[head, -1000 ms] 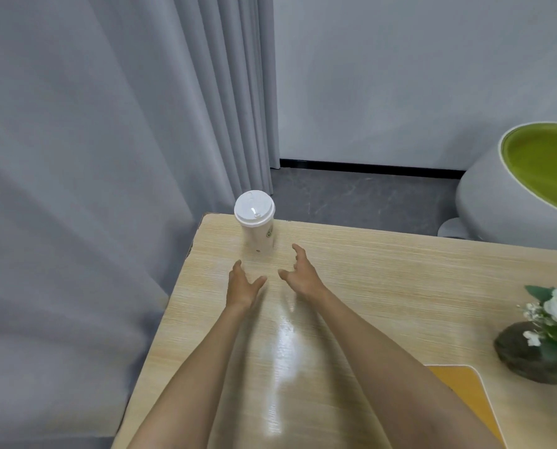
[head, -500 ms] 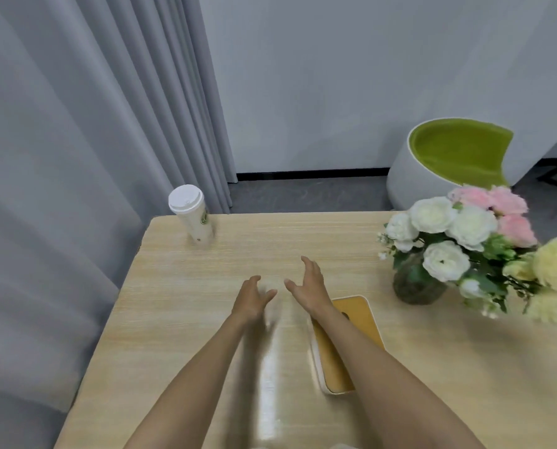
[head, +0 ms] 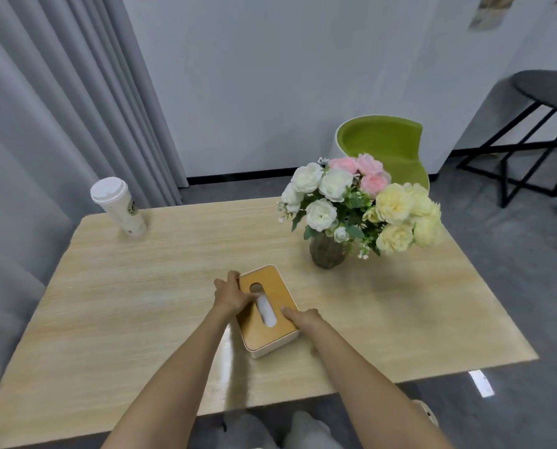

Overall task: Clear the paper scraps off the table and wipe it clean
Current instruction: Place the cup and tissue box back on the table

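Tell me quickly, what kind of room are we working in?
Probably a lounge or break area: a wooden table with a vase of flowers, a green tub chair behind it, and grey curtains to the left.

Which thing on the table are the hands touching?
The tissue box with the yellow-brown lid. Both the left hand and right hand rest on it; the paper cup and flower vase stand apart, untouched.

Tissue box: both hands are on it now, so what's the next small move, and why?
Probably pinch the white tissue in the slot with the left hand and pull it up, while the right hand steadies the tissue box. The left fingers sit at the slot, and the table needs wiping.
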`<state>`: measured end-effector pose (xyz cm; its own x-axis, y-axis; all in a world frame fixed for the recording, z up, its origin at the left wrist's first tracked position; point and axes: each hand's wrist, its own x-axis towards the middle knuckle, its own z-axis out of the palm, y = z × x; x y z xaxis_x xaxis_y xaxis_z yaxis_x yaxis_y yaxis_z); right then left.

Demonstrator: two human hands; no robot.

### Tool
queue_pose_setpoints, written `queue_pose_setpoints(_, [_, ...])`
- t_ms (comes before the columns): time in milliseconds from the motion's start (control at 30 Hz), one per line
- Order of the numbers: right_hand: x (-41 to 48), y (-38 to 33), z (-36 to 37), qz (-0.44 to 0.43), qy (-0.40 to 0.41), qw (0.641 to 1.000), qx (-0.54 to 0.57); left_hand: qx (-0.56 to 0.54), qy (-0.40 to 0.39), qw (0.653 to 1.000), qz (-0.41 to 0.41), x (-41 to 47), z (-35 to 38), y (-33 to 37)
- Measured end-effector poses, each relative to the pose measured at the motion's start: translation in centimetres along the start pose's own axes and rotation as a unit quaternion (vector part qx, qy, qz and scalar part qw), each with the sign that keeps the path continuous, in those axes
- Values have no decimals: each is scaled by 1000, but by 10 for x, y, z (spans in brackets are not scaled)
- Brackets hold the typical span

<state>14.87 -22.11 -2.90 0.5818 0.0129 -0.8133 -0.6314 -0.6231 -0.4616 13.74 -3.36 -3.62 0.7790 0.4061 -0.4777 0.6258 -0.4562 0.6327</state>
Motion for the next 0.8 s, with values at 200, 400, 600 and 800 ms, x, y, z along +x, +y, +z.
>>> queue_pose_setpoints(200, [-5,-1,16,42,-108,961,250,-50,56,996,-58,-18,4,-14])
queue_pose_setpoints(400, [-13,-31,47,-44,-64,976,205,-176,156,965,-112,-29,-32,-44])
queue_pose_setpoints(600, [-9,-69,109,-145,-60,952,262,-268,228,933,-73,-35,-89,-89])
queue_pose_setpoints(800, [-23,-122,161,-198,-92,944,247,-340,255,903,-61,-32,-150,-119])
